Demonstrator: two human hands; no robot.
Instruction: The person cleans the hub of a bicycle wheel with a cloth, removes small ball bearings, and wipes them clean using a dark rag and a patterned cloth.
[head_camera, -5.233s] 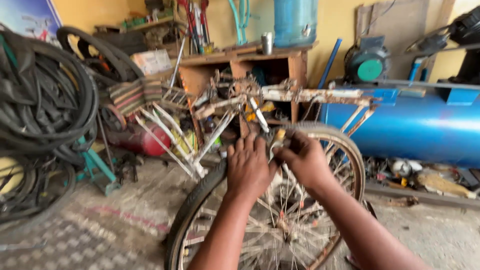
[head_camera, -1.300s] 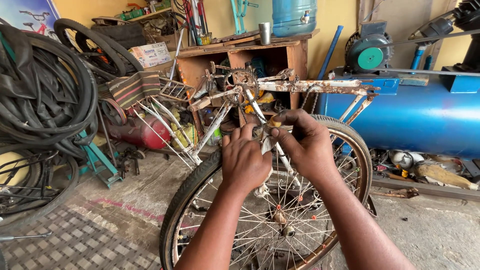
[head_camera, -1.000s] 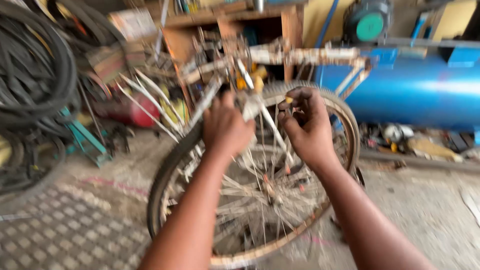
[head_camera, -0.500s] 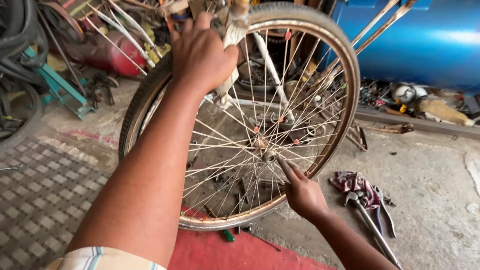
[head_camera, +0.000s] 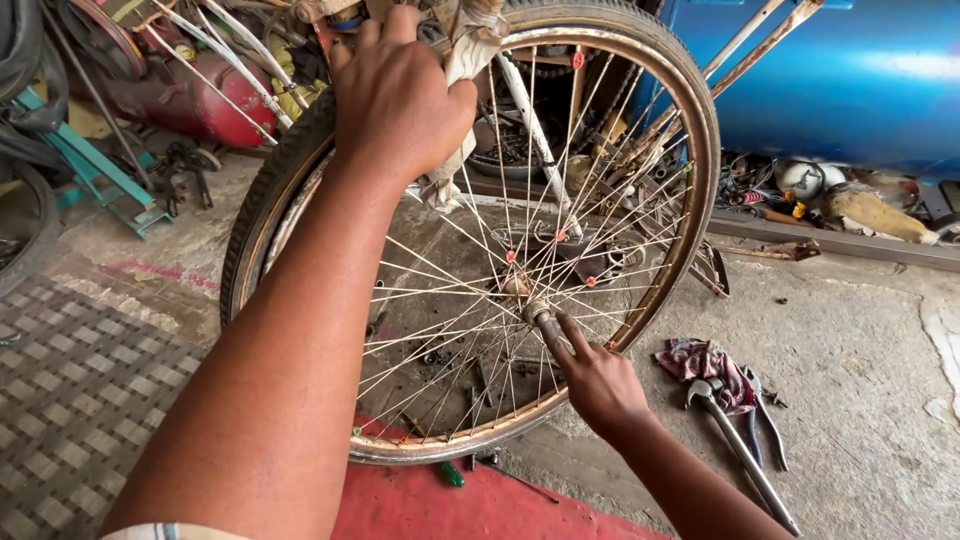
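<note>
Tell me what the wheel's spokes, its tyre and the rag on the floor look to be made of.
Spokes: thin metal wire, dull silver with rusty patches. Tyre: black rubber, matte, dusty and worn. Rag: soft woven cloth, reddish pattern, crumpled and stained. The right hand touches the hub end; the left hand grips pale cloth at the top.

Under my left hand (head_camera: 400, 100) a matt rubber tyre (head_camera: 280, 180) on a rusty metal rim (head_camera: 690, 210), thin shiny steel spokes (head_camera: 440, 290), beside the wheel rough concrete floor (head_camera: 860, 300), crumpled cloth rag (head_camera: 710, 360)

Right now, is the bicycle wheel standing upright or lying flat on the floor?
Upright. The bicycle wheel stands on its rim, lowest part near the floor; the left hand grips its top, and the right hand touches the hub.
</note>
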